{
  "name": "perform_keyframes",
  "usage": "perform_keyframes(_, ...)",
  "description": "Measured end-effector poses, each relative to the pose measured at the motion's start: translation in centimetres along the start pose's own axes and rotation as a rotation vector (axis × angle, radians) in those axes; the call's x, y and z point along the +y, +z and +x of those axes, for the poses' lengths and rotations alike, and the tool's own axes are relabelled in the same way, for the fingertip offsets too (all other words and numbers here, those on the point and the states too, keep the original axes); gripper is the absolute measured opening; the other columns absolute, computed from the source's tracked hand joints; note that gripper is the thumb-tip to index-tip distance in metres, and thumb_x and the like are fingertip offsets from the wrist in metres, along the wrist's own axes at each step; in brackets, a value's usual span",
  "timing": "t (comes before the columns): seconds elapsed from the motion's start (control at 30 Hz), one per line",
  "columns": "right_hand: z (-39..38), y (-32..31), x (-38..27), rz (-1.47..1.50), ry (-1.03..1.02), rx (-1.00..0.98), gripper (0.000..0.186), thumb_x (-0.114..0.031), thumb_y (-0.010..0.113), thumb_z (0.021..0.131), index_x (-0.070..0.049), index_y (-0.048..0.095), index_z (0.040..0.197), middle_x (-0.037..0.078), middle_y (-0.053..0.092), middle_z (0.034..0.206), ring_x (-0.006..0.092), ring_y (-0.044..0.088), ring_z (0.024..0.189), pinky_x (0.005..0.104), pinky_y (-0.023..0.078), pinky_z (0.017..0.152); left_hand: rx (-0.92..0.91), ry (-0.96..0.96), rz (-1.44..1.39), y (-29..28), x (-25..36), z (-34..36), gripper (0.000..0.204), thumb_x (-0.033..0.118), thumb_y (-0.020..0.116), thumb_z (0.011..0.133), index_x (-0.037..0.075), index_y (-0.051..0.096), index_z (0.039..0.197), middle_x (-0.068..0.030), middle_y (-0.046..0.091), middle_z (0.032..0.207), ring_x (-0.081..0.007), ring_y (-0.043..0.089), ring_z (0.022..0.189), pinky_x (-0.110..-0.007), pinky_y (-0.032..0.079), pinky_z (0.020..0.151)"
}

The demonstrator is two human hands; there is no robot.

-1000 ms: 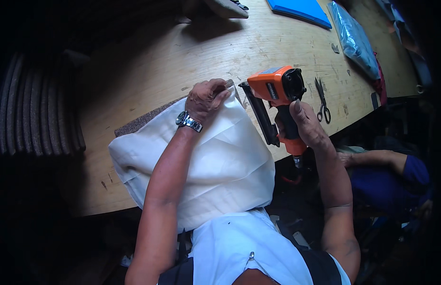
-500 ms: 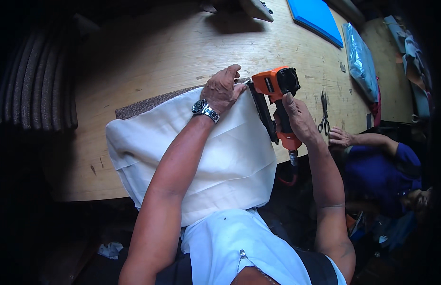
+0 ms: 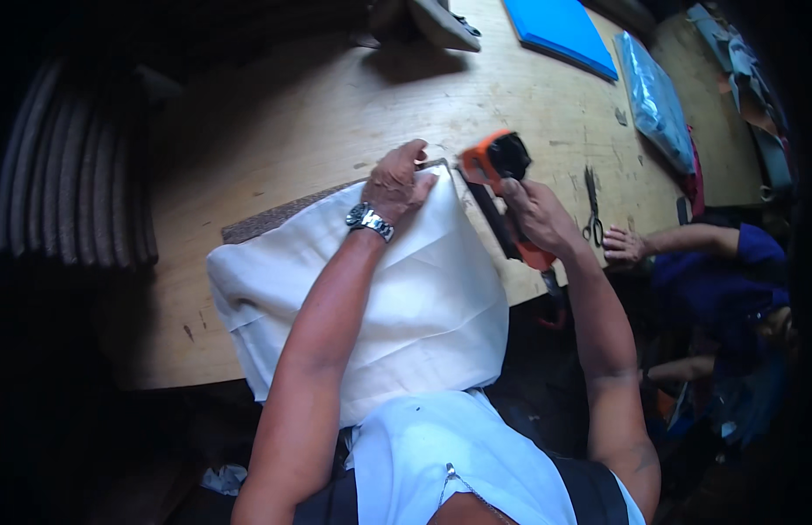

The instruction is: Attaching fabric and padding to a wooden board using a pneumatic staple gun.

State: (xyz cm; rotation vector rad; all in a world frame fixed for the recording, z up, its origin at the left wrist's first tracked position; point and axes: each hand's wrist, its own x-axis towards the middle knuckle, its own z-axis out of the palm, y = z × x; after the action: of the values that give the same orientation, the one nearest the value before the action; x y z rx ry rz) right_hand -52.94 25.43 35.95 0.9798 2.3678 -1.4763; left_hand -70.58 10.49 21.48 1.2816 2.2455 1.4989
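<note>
My left hand [image 3: 393, 188], wearing a metal watch, rests with bent fingers gripping white fabric [image 3: 406, 315] at its upper corner. Under the fabric a brown speckled board [image 3: 270, 219] shows along the far edge. In my right hand [image 3: 537, 219] is an orange and black pneumatic nail gun [image 3: 492, 156], slightly blurred, held just right of that corner, with a hose below it. Whether its nose touches the board is unclear. Black scissors [image 3: 594, 210] lie to the right of the gun on the wooden table [image 3: 222, 140].
Several brown padded slabs [image 3: 77, 175] stand stacked at left. A dark object [image 3: 441, 26] lies at the back, beside a blue sheet [image 3: 559, 35] and a plastic-wrapped bundle [image 3: 651, 96]. At right, a co-worker in blue [image 3: 712, 271] has a hand [image 3: 625, 245] at the table edge.
Since a second ago the nail gun has moved nearer the fabric corner and shifted in angle. The co-worker's hand has come into view on the table edge beside the scissors.
</note>
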Motion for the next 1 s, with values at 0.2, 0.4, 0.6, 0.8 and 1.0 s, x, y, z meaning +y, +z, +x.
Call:
perform_keyframes(0.2,0.0,-0.5,3.9,-0.712,-0.055,0.395,0.060,-0.043,0.057,0.095,0.002,0.045,0.134,0.025,0.068,0.089,0.0405,0.068,0.083,0.0486,0.052,0.074,0.044,-0.199,-0.348,-4.2,1.6,0.0,0.023,0.017,0.065,0.095,0.006,0.065,0.114,-0.0060,0.071,0.107,-0.0149,0.066,0.094,-0.029,0.053,0.082)
perform_keyframes(0.4,1.1,-1.7,10.7,-0.736,0.049,0.426,0.066,-0.031,0.058,0.094,-0.001,0.033,0.147,0.030,0.063,0.109,0.0469,0.062,0.101,0.0529,0.049,0.087,0.252,-0.313,0.194,-23.2,-2.8,-8.7,0.026,0.025,0.057,0.100,0.008,0.068,0.117,-0.0051,0.070,0.103,-0.0143,0.064,0.094,-0.028,0.050,0.087)
perform_keyframes(0.6,-0.3,-0.4,10.4,-0.900,-0.247,0.618,0.056,-0.032,0.062,0.095,-0.002,0.047,0.140,0.021,0.062,0.117,0.0391,0.063,0.104,0.0450,0.050,0.092,0.100,-0.676,0.061,-28.5,-4.5,-18.1,0.034,0.032,0.064,0.096,0.003,0.068,0.113,-0.0078,0.070,0.103,-0.0153,0.063,0.096,-0.029,0.048,0.090)
perform_keyframes(0.8,-4.2,3.7,11.6,-0.355,-0.074,0.259,0.054,-0.034,0.065,0.095,-0.001,0.052,0.135,0.020,0.066,0.115,0.0282,0.064,0.105,0.0388,0.049,0.090,0.114,-0.600,0.004,-32.0,-4.8,-19.6,0.035,0.031,0.070,0.092,0.002,0.068,0.110,-0.0095,0.071,0.100,-0.0172,0.064,0.094,-0.030,0.049,0.087)
perform_keyframes(1.0,-12.4,10.5,11.8,-0.068,0.134,0.006,0.067,-0.027,0.078,0.083,0.005,0.049,0.135,0.019,0.065,0.118,0.0256,0.063,0.108,0.0378,0.047,0.097,0.324,-0.496,0.279,-32.2,-7.7,-18.0,0.028,0.028,0.069,0.091,0.005,0.069,0.106,-0.0128,0.071,0.099,-0.0249,0.067,0.094,-0.035,0.052,0.083)
